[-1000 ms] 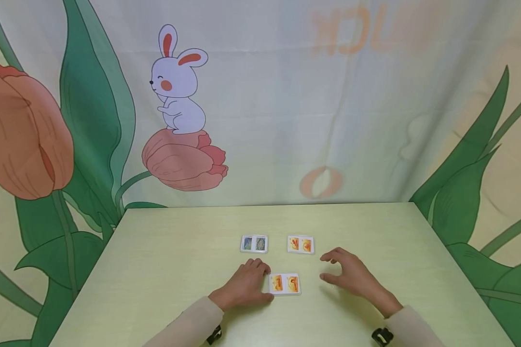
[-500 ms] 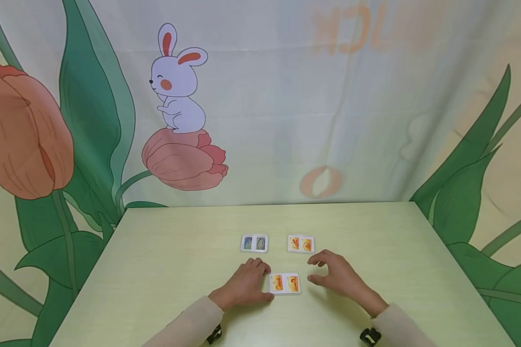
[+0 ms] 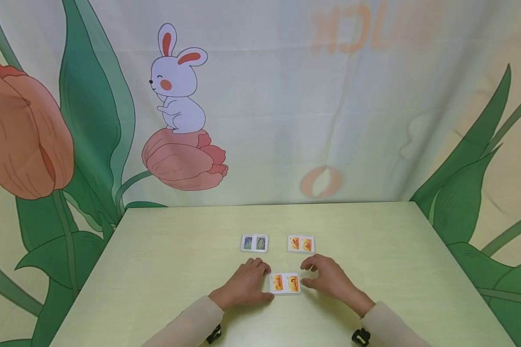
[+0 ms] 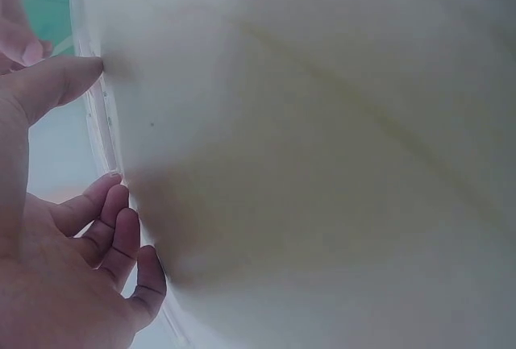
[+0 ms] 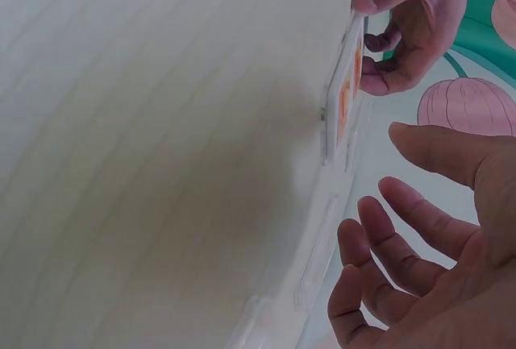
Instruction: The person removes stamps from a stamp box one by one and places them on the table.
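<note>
A small card [image 3: 285, 283] with two orange pictures lies on the pale green table [image 3: 156, 270] near me. My left hand [image 3: 260, 282] has curled fingers and thumb bracketing the card's left end. In the right wrist view this card [image 5: 343, 95] is seen edge-on, with the left hand's thumb and fingers [image 5: 379, 63] pinching its far end. My right hand [image 3: 314, 277] hovers at the card's right edge, fingers spread and relaxed, holding nothing. The right wrist view shows its fingers [image 5: 403, 244] just short of the card. The left wrist view shows only my left hand [image 4: 72, 276] against the table.
Two more cards lie a little farther off: a blue-grey one [image 3: 254, 243] on the left and an orange one [image 3: 301, 244] on the right. A printed cloth with a rabbit [image 3: 178, 86] and tulips hangs right behind the table's far edge.
My right hand has moved left toward the near card, from well to its right to beside its right edge. The left hand and all three cards stayed put.
</note>
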Available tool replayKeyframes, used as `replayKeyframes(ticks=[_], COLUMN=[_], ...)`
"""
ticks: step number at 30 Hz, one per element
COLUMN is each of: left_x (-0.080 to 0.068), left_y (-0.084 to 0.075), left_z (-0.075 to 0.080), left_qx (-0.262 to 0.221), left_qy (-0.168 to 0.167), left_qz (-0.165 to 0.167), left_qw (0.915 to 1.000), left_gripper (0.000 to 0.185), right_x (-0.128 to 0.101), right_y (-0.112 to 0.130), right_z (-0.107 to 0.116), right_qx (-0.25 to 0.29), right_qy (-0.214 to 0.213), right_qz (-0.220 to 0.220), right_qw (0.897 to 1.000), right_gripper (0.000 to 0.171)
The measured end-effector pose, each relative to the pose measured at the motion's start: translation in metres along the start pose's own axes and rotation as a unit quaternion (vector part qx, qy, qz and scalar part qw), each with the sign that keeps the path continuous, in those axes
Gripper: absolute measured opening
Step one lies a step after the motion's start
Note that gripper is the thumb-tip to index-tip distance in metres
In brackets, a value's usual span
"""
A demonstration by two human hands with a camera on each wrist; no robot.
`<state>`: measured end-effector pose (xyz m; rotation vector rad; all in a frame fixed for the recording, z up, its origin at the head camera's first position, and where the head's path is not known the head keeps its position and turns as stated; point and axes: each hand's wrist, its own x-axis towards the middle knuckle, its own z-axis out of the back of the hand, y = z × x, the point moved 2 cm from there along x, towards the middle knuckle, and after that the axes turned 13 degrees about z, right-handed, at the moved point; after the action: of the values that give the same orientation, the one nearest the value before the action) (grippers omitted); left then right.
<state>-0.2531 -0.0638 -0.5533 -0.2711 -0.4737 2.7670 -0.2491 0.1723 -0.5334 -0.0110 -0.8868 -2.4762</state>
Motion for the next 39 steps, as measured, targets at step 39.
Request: replayKeyframes(ticks=[39], left_x=[0.001], left_y=[0.000], left_z=[0.002], left_qx=[0.008], left_qy=[0.011], left_qz=[0.007], left_qw=[0.9999], left_gripper=[0.061], right_x=[0.012], right_y=[0.006], right_z=[-0.022], right_qx=[-0.028], right_qy=[0.037], right_qz=[-0.035], right_qw=[0.998], right_gripper=[0.018])
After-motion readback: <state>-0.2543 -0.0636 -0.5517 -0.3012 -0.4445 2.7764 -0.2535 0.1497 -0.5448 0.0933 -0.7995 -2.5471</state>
